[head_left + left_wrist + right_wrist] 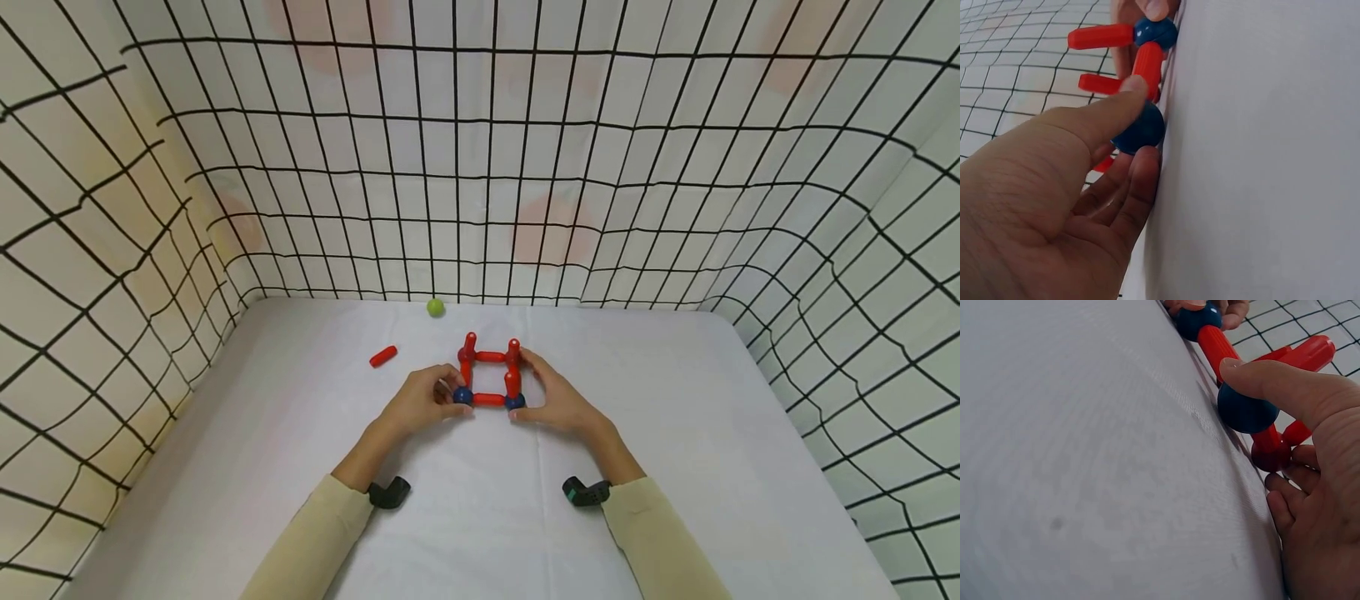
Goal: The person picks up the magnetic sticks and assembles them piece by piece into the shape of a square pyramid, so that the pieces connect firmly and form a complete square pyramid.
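A square frame (489,399) of red rods and balls lies on the white table, with blue balls at its front corners and red balls at its back ones. Short red rods rise from three corners; the front left blue ball (462,396) bears none. My left hand (420,400) pinches that ball between thumb and fingers. On the other side, my right hand (564,400) grips the frame's right edge. In the right wrist view its thumb presses the front right blue ball (1247,411), while its fingers are at the back right red ball (1270,455).
A loose red rod (383,357) lies on the table (480,517) left of the frame. Farther back is a small green ball (435,307), near the black wire grid (487,175) that stands along the back and sides.
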A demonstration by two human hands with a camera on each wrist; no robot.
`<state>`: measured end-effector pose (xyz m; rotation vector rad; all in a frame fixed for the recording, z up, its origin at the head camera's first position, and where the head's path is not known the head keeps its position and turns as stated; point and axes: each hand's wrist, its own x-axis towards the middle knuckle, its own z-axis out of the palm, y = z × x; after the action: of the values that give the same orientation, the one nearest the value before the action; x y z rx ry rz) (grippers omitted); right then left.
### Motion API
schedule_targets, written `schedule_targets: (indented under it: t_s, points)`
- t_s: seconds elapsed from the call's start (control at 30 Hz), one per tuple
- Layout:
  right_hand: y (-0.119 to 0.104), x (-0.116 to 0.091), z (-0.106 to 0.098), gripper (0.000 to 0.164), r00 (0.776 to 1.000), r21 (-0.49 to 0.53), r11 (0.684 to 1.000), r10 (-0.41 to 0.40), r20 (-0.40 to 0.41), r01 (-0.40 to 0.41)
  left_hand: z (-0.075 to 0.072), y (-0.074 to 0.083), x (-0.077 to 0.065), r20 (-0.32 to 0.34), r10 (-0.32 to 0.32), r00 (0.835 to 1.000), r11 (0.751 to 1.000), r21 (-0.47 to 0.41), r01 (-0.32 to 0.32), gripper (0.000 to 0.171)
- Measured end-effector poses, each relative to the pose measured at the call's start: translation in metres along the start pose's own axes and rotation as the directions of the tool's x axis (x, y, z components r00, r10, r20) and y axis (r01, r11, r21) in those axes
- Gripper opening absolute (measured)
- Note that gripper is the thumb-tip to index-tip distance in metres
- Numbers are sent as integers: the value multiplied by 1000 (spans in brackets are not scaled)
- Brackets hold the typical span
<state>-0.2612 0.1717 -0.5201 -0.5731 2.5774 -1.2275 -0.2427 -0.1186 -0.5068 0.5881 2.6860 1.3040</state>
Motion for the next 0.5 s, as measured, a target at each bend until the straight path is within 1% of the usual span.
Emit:
schedule_targets:
  t_s: [0.1,0.2,0.3,0.4,0.5]
  points:
    - [1,0,0,114,1000,9,1000,6,1,-6,-3,-1,-1,0,-16,1000,1000,1,16,34]
    - [1,-1,1,115,1000,20,1000,4,3,-4,-10,-2,-3,-28,-51,998,999,-6,50,30]
    - [0,-2,1,115,1000,18,1000,10,2,-10,-18,-4,-4,-81,-91,993,996,-7,91,31]
    - [-1,-2,1,114,1000,20,1000,7,0,-7,-27,-7,-5,-144,-122,982,992,-3,123,36]
    - [-1,-2,1,114,1000,25,1000,10,0,-10,-37,-11,-6,-205,-132,970,990,17,139,39]
